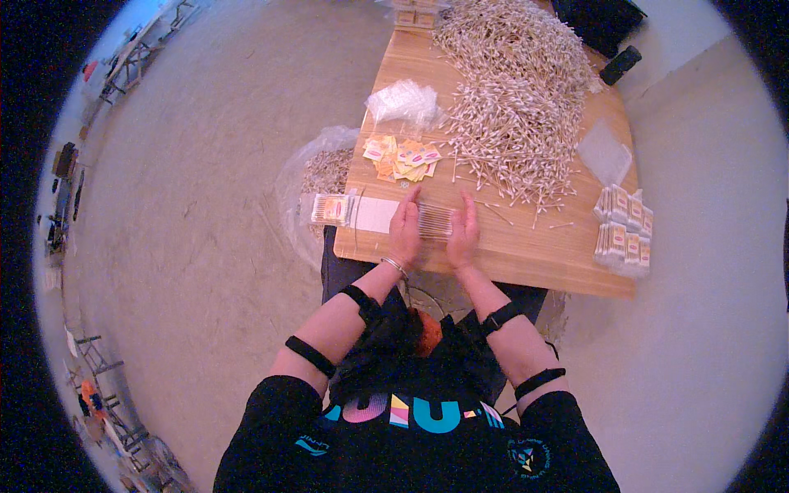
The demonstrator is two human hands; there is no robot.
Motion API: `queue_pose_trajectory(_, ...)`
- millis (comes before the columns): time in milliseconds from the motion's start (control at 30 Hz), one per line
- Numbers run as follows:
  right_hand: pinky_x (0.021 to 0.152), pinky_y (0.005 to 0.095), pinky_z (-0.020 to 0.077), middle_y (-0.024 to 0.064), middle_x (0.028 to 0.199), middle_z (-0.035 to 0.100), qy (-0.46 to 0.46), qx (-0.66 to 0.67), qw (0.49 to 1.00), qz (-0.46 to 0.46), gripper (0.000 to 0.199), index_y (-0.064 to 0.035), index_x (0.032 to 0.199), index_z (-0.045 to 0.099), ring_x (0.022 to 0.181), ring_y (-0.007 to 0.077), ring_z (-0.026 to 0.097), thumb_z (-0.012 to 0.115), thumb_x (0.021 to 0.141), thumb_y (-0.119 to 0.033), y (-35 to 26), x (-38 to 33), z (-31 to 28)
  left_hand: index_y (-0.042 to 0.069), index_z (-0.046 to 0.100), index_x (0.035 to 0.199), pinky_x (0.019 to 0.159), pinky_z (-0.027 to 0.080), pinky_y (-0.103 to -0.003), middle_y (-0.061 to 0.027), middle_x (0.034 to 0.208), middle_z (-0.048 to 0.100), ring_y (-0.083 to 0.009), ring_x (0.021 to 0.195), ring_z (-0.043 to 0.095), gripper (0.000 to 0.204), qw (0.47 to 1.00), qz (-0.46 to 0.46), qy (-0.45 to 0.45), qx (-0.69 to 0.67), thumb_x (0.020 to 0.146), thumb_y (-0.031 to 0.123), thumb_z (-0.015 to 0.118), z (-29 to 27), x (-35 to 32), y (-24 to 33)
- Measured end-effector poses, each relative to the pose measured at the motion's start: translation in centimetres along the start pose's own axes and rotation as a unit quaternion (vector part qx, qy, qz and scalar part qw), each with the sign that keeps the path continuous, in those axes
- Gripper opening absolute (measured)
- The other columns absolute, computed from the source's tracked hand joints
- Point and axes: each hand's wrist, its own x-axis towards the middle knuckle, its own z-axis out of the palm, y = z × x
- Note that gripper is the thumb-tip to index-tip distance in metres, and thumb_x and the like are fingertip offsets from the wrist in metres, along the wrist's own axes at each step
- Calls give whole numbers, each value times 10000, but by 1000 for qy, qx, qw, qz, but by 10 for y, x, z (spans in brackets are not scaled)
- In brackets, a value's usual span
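Between my two palms, a flat row of cotton swabs is held by its ends, just above the near edge of the wooden table. My left hand presses on the left ends and my right hand on the right ends, both with fingers stretched forward. Left of my left hand lies a white flat piece, and beyond it a filled pack of swabs at the table's edge. Small yellow-and-white cards lie just ahead of my left hand. Farther ahead spreads a large heap of loose cotton swabs.
Clear plastic bags lie behind the cards, and another clear bag right of the heap. Filled packs are stacked at the right edge. A black cylinder is at the far right. A plastic sack of swabs stands left of the table.
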Motion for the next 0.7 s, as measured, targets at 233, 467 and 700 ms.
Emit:
queue_pose_trajectory(233, 1094, 468, 146, 236, 1430, 185, -129, -554, 810, -143, 689, 71, 1348, 204, 1337, 392, 144, 544, 816, -204, -21, -20, -23, -35, 415, 1282, 1011, 320, -319, -157, 1278, 473, -233, 1190, 438, 510, 998, -6, 26, -59, 961, 357, 353, -2, 3, -8)
queue_pose_trajectory(467, 1099, 468, 102, 225, 1451, 134, -145, -579, 787, -156, 834, 71, 1358, 187, 1351, 380, 98, 611, 783, -360, -31, -17, -10, -39, 430, 1270, 1009, 322, -321, -161, 1268, 482, -232, 1186, 440, 506, 999, -1, 11, -34, 960, 354, 354, -3, 6, -10)
queue_pose_trajectory(700, 1104, 454, 76, 219, 1445, 166, -255, -631, 714, -165, 822, 50, 1376, 178, 1360, 351, 89, 471, 836, -495, -34, -26, -14, -46, 419, 1273, 1012, 321, -327, -159, 1280, 473, -231, 1194, 434, 477, 999, 4, 22, -34, 967, 311, 339, -3, 3, -10)
